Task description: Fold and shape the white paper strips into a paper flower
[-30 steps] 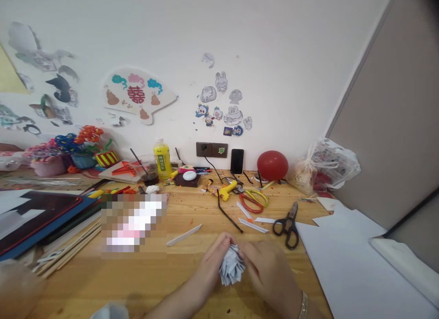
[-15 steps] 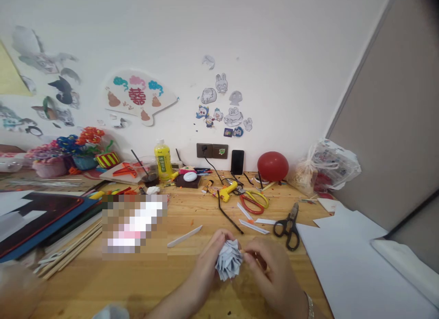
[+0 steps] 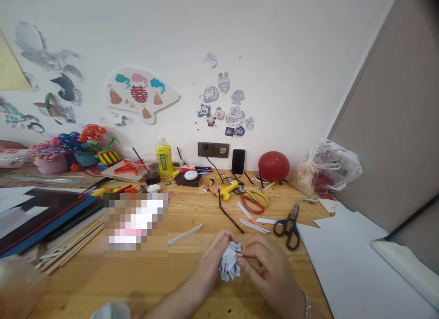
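Observation:
A pale paper flower point(image 3: 230, 263) of many folded, pointed petals is held just above the wooden table. My left hand point(image 3: 211, 252) is closed around its left and upper side. From the right, my right hand point(image 3: 266, 262) pinches a thin tan stick point(image 3: 239, 254), its thumb and fingertips against the petals. Most of the stick is hidden by the fingers. Ahead of the hands lie a bent black pipe cleaner point(image 3: 228, 215) and narrow white paper strips point(image 3: 254, 225). Black-handled scissors point(image 3: 290, 227) rest beyond my right hand.
White paper sheets point(image 3: 363, 259) cover the right side. Wooden sticks point(image 3: 77, 243) and dark folders point(image 3: 37, 214) lie left. Toward the wall stand a yellow bottle point(image 3: 163, 158), a cup of dark drink point(image 3: 151, 170), a yellow glue gun point(image 3: 229, 191) and a red balloon point(image 3: 274, 166). A blurred hand shows lower left.
My right hand has moved slightly left, closer against the paper flower, and the flower has turned a little. The whole view has shifted slightly.

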`<state>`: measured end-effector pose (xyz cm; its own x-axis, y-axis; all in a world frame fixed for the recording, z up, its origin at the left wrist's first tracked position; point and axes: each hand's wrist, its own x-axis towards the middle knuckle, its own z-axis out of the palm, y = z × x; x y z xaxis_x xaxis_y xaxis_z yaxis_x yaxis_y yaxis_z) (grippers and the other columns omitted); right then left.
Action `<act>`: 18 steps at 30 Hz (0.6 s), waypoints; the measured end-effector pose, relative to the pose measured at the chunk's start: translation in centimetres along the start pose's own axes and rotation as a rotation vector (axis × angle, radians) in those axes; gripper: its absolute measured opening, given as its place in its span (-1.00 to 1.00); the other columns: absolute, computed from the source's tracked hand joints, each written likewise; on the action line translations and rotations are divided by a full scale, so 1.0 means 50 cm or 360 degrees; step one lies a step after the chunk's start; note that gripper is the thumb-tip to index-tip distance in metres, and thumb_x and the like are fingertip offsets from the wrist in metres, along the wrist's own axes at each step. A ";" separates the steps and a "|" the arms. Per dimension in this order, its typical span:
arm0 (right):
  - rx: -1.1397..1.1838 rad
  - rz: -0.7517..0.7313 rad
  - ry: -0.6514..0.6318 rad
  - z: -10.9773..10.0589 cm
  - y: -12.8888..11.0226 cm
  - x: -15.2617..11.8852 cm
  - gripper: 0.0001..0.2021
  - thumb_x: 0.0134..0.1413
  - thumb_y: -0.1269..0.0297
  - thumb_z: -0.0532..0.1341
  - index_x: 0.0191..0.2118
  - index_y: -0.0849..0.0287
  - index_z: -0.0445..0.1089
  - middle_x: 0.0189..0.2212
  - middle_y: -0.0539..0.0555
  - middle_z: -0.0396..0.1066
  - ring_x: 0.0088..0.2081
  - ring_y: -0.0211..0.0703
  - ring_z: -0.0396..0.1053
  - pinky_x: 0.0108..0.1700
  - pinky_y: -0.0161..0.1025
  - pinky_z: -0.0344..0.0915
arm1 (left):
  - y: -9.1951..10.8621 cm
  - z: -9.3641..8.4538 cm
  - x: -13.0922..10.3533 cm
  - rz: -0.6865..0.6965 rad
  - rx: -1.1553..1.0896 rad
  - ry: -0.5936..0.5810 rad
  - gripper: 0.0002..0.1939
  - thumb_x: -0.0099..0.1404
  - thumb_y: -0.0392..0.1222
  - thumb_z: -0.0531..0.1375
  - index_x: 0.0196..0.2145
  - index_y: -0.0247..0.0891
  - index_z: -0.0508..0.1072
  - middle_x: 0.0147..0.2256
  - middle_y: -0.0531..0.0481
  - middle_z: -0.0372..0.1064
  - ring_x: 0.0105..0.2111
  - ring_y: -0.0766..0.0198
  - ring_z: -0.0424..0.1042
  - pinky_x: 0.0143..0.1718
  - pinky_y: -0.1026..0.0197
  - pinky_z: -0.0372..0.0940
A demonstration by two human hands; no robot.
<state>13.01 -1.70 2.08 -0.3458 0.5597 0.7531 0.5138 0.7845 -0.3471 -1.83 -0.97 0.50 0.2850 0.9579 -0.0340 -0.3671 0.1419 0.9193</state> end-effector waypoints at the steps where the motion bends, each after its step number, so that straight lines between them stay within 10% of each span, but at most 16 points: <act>1: -0.0012 0.0020 -0.0005 0.001 0.000 0.000 -0.80 0.19 0.28 0.06 -0.42 0.16 0.32 -0.50 0.03 0.38 -0.44 -0.22 0.34 -0.43 -0.32 0.22 | 0.000 0.001 0.000 0.0005 0.0012 0.0013 -0.65 0.11 0.15 0.11 -0.43 -0.21 0.30 -0.56 0.15 0.21 -0.64 0.40 0.17 -0.61 0.32 0.09; 18: -0.0773 -0.0470 -0.0002 0.010 0.013 -0.002 -0.68 0.25 0.41 -0.07 -0.43 0.19 0.36 -0.61 0.03 0.37 -0.61 -0.22 0.28 -0.58 -0.26 0.06 | -0.006 -0.006 0.007 0.0025 0.0039 0.0076 -0.69 0.13 0.10 0.09 -0.45 -0.22 0.32 -0.56 0.10 0.21 -0.59 0.34 0.17 -0.57 0.31 0.08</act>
<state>12.98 -1.11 1.48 -0.5302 0.3356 0.7786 0.6972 0.6951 0.1752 -1.87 -0.60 0.12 0.2364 0.9709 -0.0377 -0.3490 0.1210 0.9293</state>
